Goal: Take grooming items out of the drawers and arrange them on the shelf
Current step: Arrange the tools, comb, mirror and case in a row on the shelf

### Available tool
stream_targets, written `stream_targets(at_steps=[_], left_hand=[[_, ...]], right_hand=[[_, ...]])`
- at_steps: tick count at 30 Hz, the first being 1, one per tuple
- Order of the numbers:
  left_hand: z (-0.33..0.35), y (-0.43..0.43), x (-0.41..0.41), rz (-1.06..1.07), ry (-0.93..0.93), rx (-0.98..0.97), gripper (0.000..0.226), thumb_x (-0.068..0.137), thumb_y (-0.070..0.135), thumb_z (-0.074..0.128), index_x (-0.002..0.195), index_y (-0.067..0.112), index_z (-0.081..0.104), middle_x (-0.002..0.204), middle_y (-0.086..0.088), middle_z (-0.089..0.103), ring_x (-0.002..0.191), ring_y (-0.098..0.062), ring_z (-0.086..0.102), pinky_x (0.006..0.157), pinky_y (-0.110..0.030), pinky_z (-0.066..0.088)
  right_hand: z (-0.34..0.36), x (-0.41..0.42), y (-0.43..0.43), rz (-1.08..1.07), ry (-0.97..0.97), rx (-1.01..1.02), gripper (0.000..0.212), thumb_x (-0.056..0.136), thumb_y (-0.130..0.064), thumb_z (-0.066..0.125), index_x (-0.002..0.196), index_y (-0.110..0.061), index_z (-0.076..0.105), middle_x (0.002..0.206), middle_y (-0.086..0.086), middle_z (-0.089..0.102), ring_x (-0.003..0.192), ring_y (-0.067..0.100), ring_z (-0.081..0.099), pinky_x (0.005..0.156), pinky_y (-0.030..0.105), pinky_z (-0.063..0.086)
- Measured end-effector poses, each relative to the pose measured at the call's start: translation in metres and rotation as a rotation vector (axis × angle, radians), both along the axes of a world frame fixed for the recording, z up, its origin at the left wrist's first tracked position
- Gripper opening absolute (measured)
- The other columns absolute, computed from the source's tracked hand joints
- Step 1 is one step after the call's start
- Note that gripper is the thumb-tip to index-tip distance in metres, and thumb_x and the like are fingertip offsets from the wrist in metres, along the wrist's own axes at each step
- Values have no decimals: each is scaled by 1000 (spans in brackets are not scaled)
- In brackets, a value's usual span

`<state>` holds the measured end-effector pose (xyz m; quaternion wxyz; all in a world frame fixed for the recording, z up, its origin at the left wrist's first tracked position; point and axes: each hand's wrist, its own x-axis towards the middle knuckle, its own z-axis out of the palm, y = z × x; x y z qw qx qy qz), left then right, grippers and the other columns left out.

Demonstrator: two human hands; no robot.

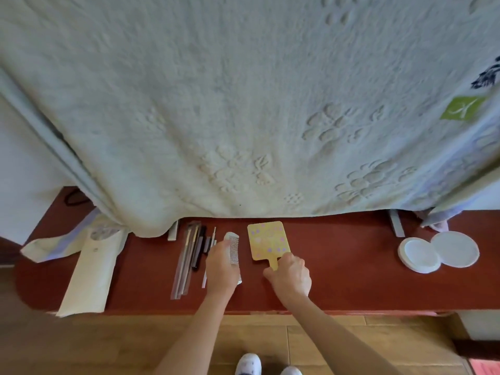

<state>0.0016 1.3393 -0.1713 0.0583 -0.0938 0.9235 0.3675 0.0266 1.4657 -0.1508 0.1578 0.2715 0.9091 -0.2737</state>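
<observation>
Shelf [338,266] dark red-brown. Mirror [267,239] yellow with pink and lilac dots. Comb [234,246] white. Blanket [243,104] at 12 pale grey-green, embossed paw prints; green tag [461,107] at 2. Round pads [455,249] at 3 white. Floor [81,347] tan wood, my shoes [248,364] white.

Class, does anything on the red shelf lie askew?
Yes: the white pouch at the left end lies slanted, its lower end overhanging the front edge of the shelf; the comb and yellow mirror lie nearly straight.
</observation>
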Motion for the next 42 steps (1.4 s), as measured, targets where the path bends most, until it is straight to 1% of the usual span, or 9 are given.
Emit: stream_targets(at_steps=[3,9,14,19,21,24,30,37,42], left_hand=[[-4,-4,-1,-52,15,-13,60,78,-21,51,133,1,47,132,-14,51,126,-25,45,100,-24,36],[-21,-2,-4,-190,83,-190,61,74,-14,62,131,3,49,130,-14,50,122,-28,45,99,-29,41],[-25,1,-3,-237,143,-350,47,84,-8,53,130,1,48,136,-13,45,126,-28,41,101,-29,37],[-22,-1,-6,-295,132,-436,46,82,-4,62,126,2,52,134,-9,46,122,-25,44,93,-26,45],[-22,-4,-6,-323,148,-486,43,63,-10,77,104,-2,66,116,-13,61,103,-27,59,75,-26,55],[-23,-5,0,-400,139,-564,45,34,-9,90,73,-1,71,94,-18,70,75,-26,65,50,-26,55],[-23,0,6,-413,30,-592,46,35,-4,91,78,-5,72,103,-22,69,74,-27,66,40,-23,51],[-19,-2,3,-389,64,-648,46,30,0,93,71,-5,73,100,-23,70,84,-30,69,45,-25,53],[-20,-2,2,-375,57,-635,50,32,4,95,76,-5,73,99,-18,69,84,-26,69,43,-25,52]], right_hand=[[-1,0,-6,-5,-8,5,22,82,-27,64,81,-10,52,77,0,49,69,21,49,60,27,39],[-4,0,-11,-31,-24,27,23,82,-24,65,78,-10,48,79,1,51,69,21,50,58,27,40],[-6,-2,-18,-21,-17,28,22,84,-22,63,79,-10,45,80,2,50,69,21,50,58,28,41],[-7,-4,-27,18,-3,39,17,89,-22,59,86,-8,50,84,3,48,71,21,48,59,28,39],[-8,-4,-30,22,-1,31,19,89,-22,58,94,-5,54,88,6,52,73,23,50,60,28,39],[-8,-4,-32,22,9,21,21,89,-23,57,97,-4,54,88,5,51,82,26,58,61,29,40],[-6,-6,-36,29,18,29,21,89,-22,57,99,-4,53,86,2,45,73,21,46,61,30,39],[-6,-5,-38,42,20,36,22,90,-23,57,101,-4,52,85,2,44,73,20,46,61,29,39],[-7,-2,-41,47,10,24,22,91,-23,57,103,-5,52,93,5,53,87,25,60,63,29,39]])
